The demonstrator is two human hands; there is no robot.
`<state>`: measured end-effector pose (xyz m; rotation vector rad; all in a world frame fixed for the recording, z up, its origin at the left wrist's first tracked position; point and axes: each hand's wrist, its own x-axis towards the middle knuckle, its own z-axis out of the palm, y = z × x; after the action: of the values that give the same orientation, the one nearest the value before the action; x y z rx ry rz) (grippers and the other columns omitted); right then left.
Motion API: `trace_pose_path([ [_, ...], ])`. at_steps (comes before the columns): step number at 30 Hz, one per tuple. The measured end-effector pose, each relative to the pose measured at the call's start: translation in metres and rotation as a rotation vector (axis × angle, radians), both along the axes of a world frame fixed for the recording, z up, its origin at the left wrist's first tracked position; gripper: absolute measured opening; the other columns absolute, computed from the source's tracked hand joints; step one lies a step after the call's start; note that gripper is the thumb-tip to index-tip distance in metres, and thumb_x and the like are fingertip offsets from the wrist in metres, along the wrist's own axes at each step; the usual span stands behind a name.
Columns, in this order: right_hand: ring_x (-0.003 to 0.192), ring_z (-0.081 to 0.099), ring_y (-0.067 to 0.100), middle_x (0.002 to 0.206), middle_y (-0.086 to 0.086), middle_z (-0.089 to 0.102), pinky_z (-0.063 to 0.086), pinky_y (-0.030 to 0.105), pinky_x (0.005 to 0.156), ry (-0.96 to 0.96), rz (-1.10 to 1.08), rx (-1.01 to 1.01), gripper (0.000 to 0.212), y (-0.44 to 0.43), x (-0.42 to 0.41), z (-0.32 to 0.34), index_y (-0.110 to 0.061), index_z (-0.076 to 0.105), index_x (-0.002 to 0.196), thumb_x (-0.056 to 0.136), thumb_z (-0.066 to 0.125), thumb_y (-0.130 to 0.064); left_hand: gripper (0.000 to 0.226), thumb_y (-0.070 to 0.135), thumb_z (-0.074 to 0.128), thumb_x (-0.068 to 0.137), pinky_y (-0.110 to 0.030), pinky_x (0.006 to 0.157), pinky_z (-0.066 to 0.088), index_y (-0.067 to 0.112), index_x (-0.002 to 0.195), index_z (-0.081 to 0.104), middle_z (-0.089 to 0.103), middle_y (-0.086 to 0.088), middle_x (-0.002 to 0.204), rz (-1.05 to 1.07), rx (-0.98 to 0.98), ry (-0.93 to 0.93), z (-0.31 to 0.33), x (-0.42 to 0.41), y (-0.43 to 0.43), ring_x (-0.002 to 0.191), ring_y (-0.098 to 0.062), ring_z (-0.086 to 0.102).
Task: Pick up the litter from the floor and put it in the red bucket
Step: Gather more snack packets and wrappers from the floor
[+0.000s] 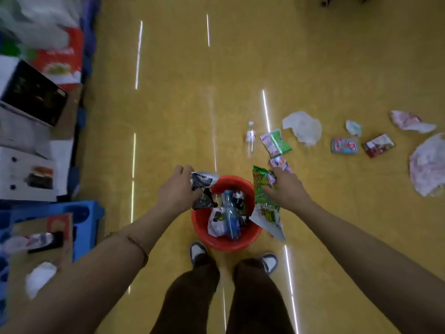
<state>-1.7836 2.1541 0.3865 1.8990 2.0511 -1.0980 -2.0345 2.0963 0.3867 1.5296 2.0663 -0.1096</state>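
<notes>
red bucket (204,227), yellow floor (180,116), green wrapper (261,189), blue crate (86,220)

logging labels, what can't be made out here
Head view:
- Print on the green wrapper in the right hand and black wrapper in the left hand: blurred.
- Floor of the red bucket: hidden by litter inside.
- Far-right white bag: cut by frame edge.
- Left-side boxes: motion-blurred.

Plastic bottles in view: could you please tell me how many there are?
2. One clear bottle lies on the floor beyond the red bucket; one bluish bottle sits inside the bucket. Others may be hidden under the litter there.
</notes>
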Motion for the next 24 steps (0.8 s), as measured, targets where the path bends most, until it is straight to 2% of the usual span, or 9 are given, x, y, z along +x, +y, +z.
trace_pose_path([
  [5,0.092,0.056,0.031,0.111,0.016,0.058,0.036,0.029,0.067,-0.02,-0.026,-0.099,0.044,-0.017,0.0,-0.093,-0.008,0.046,0.127,0.088,0.057,-0.026,0.048,0.041,0.062,0.085,-0.034,0.066,0.04,0.02,0.124,0.044,0.046,-0.006,0.118,-0.077,-0.076,-0.004,-0.091,0.01,0.013,0.096,-0.031,0.057],
  [9,0.1,0.055,0.03,0.116,0.014,0.056,0.038,0.029,0.072,-0.019,0.067,-0.115,0.048,-0.02,-0.006,-0.173,-0.011,0.043,0.134,0.09,0.056,-0.025,0.05,0.041,0.061,0.087,-0.034,0.062,0.041,0.026,0.129,0.04,0.046,-0.006,0.119,-0.14,-0.101,0.036,-0.17,0.019,0.013,0.093,-0.032,0.059],
  [14,0.111,0.053,0.033,0.126,0.015,0.053,0.045,0.04,0.087,-0.051,0.13,-0.056,0.049,-0.025,-0.015,-0.276,-0.011,0.034,0.14,0.094,0.052,-0.017,0.055,0.027,0.055,0.093,-0.039,0.063,0.049,0.03,0.139,0.026,0.038,-0.01,0.126,-0.161,-0.08,0.023,-0.274,0.022,0.005,0.084,-0.032,0.057],
  [16,0.113,0.054,0.034,0.137,0.014,0.046,0.046,0.043,0.091,-0.114,0.189,-0.013,0.055,-0.03,-0.02,-0.312,-0.012,0.029,0.143,0.093,0.051,-0.008,0.056,0.019,0.053,0.093,-0.039,0.068,0.05,0.03,0.141,0.025,0.032,-0.01,0.133,-0.152,-0.026,-0.02,-0.31,0.019,-0.003,0.094,-0.032,0.056],
  [19,0.119,0.052,0.034,0.158,0.014,0.009,0.048,0.043,0.086,-0.206,0.321,0.015,0.073,-0.045,-0.028,-0.353,-0.011,0.008,0.151,0.091,0.046,0.004,0.073,0.007,0.053,0.09,-0.041,0.085,0.05,0.034,0.147,0.016,0.014,-0.008,0.151,-0.248,-0.003,-0.087,-0.357,0.02,-0.022,0.128,-0.031,0.038],
  [22,0.133,0.037,0.037,0.158,0.016,-0.011,0.046,0.044,0.093,-0.212,0.397,-0.089,0.077,-0.066,-0.034,-0.386,-0.005,-0.007,0.15,0.09,0.039,0.008,0.098,-0.004,0.056,0.085,-0.041,0.091,0.049,0.038,0.148,-0.007,-0.008,-0.002,0.158,-0.368,-0.133,-0.072,-0.393,0.025,-0.041,0.144,-0.029,0.01],
  [24,0.141,0.023,0.034,0.157,0.017,-0.014,0.04,0.04,0.101,-0.199,0.447,-0.187,0.08,-0.075,-0.038,-0.404,-0.002,-0.009,0.149,0.088,0.04,0.011,0.1,-0.008,0.052,0.086,-0.038,0.093,0.048,0.035,0.147,-0.014,-0.015,0.002,0.158,-0.389,-0.195,-0.051,-0.407,0.028,-0.047,0.146,-0.027,0.001],
])
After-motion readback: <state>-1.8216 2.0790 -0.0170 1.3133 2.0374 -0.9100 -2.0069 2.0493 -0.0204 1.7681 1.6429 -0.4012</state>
